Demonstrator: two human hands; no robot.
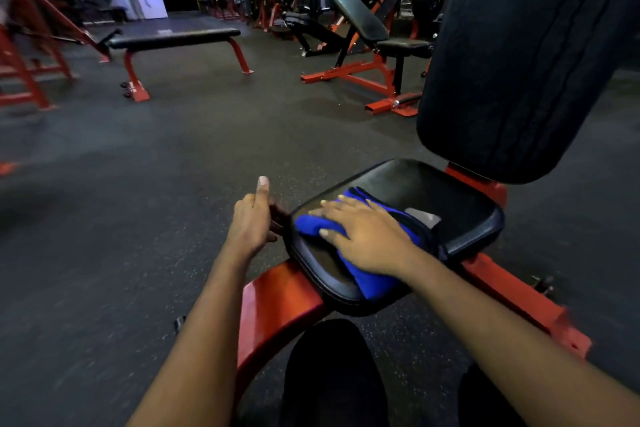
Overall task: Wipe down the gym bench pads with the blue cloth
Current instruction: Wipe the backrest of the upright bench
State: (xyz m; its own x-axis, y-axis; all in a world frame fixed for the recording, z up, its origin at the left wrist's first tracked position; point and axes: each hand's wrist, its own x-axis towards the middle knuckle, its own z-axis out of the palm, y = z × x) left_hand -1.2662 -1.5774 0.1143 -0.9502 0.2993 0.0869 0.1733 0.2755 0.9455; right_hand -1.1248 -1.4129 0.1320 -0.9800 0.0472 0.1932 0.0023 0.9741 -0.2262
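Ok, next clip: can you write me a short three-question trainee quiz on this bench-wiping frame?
1. Which hand presses on the blue cloth? A) left B) right C) both
2. True or false: no hand touches the back pad.
3. Fill in: the left hand, thumb up, is at the edge of the ____ pad.

Key:
1. B. The right hand lies flat on the cloth.
2. True.
3. Seat. This is the seat pad, which the cloth also lies on.
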